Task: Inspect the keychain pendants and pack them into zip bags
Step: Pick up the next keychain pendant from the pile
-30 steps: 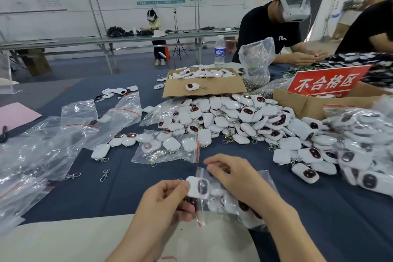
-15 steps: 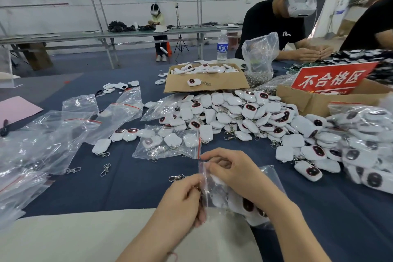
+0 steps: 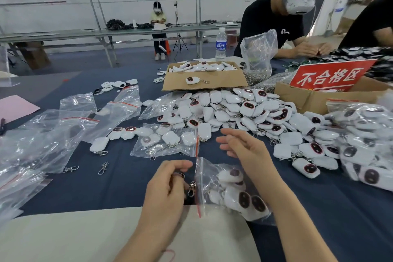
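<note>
Nearby, pendant pile (image 3: 234,110), left hand (image 3: 165,189) fingers pinching clasp (image 3: 191,189) by zip bag (image 3: 209,167), right hand (image 3: 242,147) fingers slack.

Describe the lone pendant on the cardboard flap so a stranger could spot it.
Find the flat cardboard box in front of the water bottle. On its near flap lies one white pendant, dark face up, clip pointing right. It lies alone; the rest are piled.

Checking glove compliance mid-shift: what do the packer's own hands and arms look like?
The left hand and right hand are bare: no gloves, rings or watch visible. The left forearm and right forearm are uncovered, no sleeves in frame. A thin reddish thread shows beside the left forearm; I cannot tell whether it is a bracelet.
</note>
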Motion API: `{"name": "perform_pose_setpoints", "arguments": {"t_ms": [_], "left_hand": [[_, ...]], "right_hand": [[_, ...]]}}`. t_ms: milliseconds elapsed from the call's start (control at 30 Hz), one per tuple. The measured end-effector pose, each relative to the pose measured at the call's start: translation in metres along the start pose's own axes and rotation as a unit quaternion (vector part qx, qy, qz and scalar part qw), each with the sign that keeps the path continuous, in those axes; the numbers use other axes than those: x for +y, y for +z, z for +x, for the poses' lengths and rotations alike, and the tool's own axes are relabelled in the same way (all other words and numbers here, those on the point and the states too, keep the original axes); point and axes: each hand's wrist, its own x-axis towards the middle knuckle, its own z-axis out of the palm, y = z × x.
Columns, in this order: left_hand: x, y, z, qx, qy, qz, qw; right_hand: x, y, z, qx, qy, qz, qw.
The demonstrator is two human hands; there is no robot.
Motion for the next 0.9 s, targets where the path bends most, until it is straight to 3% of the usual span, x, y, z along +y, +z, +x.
{"name": "perform_pose_setpoints", "arguments": {"t_ms": [167, 300, 567, 800, 900], "left_hand": [[-0.011, -0.001, 0.011, 0.017, 0.067, 0.129, 0.989], [-0.016, 0.002, 0.019, 0.010, 0.084, 0.185, 0.979], [-0.021, 0.006, 0.032, -0.047, 0.085, 0.249, 0.964], [-0.022, 0.006, 0.034, 0.003, 0.097, 0.197, 0.976], [-0.023, 0.009, 0.038, 0.017, 0.127, 0.222, 0.966]], "right_hand": [[0.008, -0.006, 0.007, 0.037, 0.107, 0.154, 0.982], [0.012, -0.011, 0.010, 0.051, 0.131, 0.224, 0.965], [0.016, -0.014, 0.011, 0.050, 0.135, 0.259, 0.955], [0.019, -0.012, 0.012, 0.055, 0.132, 0.253, 0.957], [0.020, -0.011, 0.013, 0.059, 0.132, 0.244, 0.959]]}}
